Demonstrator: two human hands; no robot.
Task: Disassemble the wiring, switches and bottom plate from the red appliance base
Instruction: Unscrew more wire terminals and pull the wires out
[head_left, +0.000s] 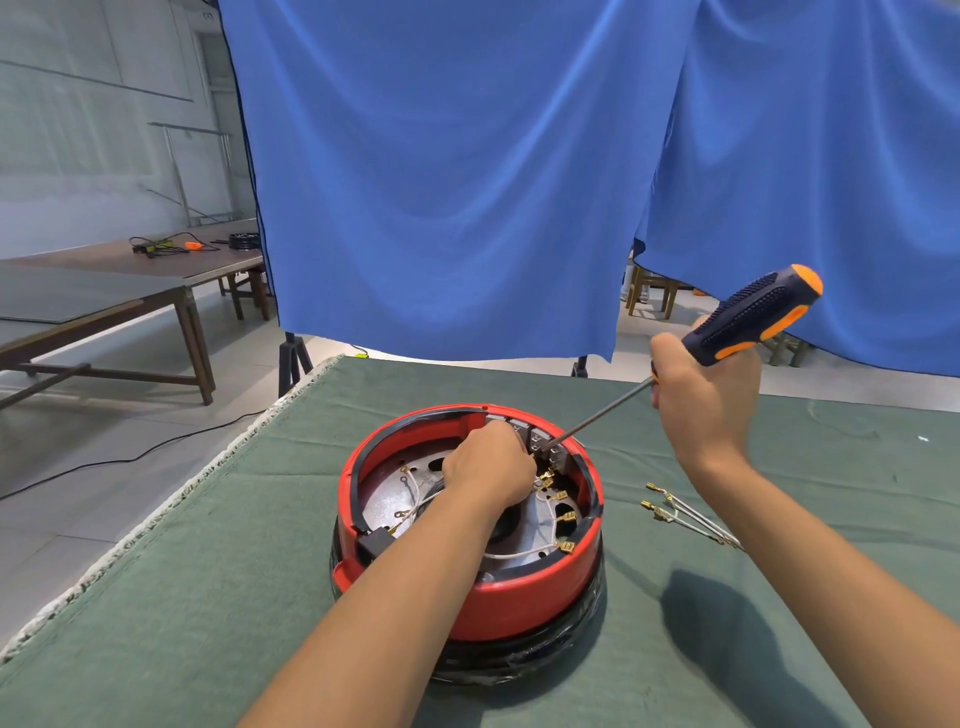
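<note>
1. Nearest the camera, two bare forearms reach forward over the green cloth (156, 597) that covers the table.
2. At the cloth's centre sits the red appliance base (519, 603), upside down and open, with a metal plate (384, 499), white wiring (511, 556) and brass terminals (566, 517) inside.
3. Inside it, the left hand (491, 467) is curled, its fingertips at the terminals by the grey switches (545, 447); whether it pinches one cannot be told.
4. Gripped by the right hand (706, 395), the black-and-orange screwdriver (753, 317) slants down, its tip at the switches.
5. Loose wires (685, 517) with brass ends lie on the cloth right of the base.
6. Behind hangs a blue curtain (467, 182); a wooden table (130, 291) stands at left.
</note>
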